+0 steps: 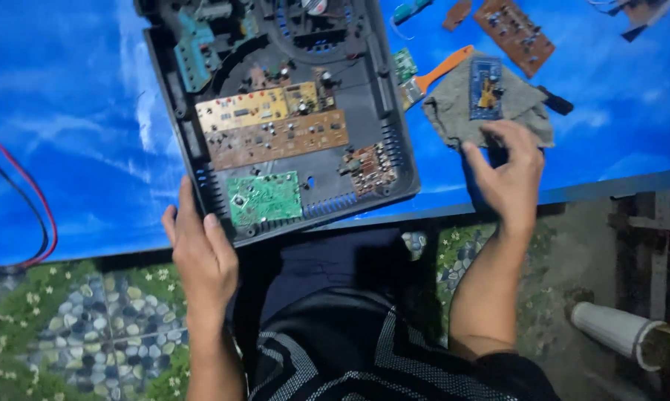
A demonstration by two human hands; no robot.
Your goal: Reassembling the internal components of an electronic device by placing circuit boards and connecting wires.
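A black plastic device shell (390, 160) lies open on the blue-covered table, with several circuit boards inside: yellow, brown and a green board (264, 197) near its front edge. My left hand (201, 252) grips the shell's near left corner. To the right, my right hand (509, 174) is curled around a dark object at the edge of a grey cloth (453, 111); what it is I cannot make out. A small blue board (486, 87) lies on the cloth.
An orange-handled brush (442, 68) lies beside the shell. A brown circuit board (514, 33) rests at the back right. Red and black wires (41, 208) loop at the left. The table edge (609, 187) runs just past my hands; patterned floor lies below.
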